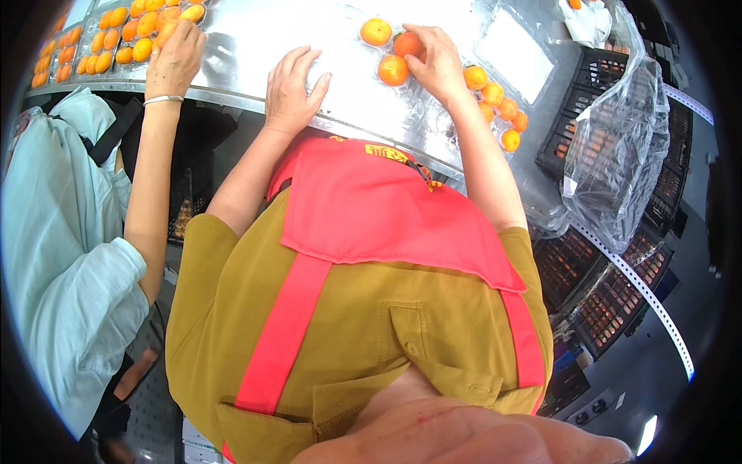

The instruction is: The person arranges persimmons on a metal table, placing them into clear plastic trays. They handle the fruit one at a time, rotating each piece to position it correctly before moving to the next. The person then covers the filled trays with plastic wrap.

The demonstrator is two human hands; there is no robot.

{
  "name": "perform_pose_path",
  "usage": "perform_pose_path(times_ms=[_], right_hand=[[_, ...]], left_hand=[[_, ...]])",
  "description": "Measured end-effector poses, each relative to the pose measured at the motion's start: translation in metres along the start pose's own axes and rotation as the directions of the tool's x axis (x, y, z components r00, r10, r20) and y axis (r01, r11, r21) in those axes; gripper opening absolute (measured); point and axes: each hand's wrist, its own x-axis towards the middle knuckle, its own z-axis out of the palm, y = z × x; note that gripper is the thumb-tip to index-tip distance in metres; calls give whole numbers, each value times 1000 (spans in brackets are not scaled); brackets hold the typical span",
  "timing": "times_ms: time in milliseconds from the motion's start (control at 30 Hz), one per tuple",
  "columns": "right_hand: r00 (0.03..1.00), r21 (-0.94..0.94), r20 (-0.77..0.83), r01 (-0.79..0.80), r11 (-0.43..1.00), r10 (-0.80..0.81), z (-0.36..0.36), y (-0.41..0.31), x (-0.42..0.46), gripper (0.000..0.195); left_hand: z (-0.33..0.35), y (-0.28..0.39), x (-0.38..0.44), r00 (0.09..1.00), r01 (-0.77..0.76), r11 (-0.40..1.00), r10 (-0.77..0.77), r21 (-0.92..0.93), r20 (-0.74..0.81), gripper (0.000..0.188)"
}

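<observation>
My right hand [435, 61] has its thumb and fingers around a reddish-orange citrus fruit [407, 44] at the upper middle of the head view. Two more orange citrus fruits touch or lie close to it, one at the upper left [375, 32] and one just below [393, 70]. Clear plastic shows around them on the shiny metal table [232, 64]. My left hand [294, 93] rests near the table's front edge, fingers spread, with nothing in it. Right of my right wrist, several smaller orange fruits [492, 93] sit close together, partly hidden by my forearm.
At left, a co-worker's hand [177, 58] touches orange fruits in clear trays [103, 61]. On the right are a white sheet [515, 55], black plastic crates [579, 93] under a clear plastic bag [614, 145], and a perforated metal strip [643, 290].
</observation>
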Motion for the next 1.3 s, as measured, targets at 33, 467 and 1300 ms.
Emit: perform_pose_path(times_ms=[33, 467, 1300], right_hand=[[999, 44, 9, -43, 998, 42, -1, -1, 1, 45], [911, 947, 95, -207, 246, 400, -24, -15, -9, 42], [887, 953, 19, 123, -276, 461, -99, -24, -74, 42]], left_hand=[[0, 0, 0, 1000, 0, 1000, 0, 1, 1, 42], [1, 1, 0, 1000, 15, 1000, -15, 1, 22, 43], [3, 2, -1, 998, -18, 998, 21, -55, 60, 40]])
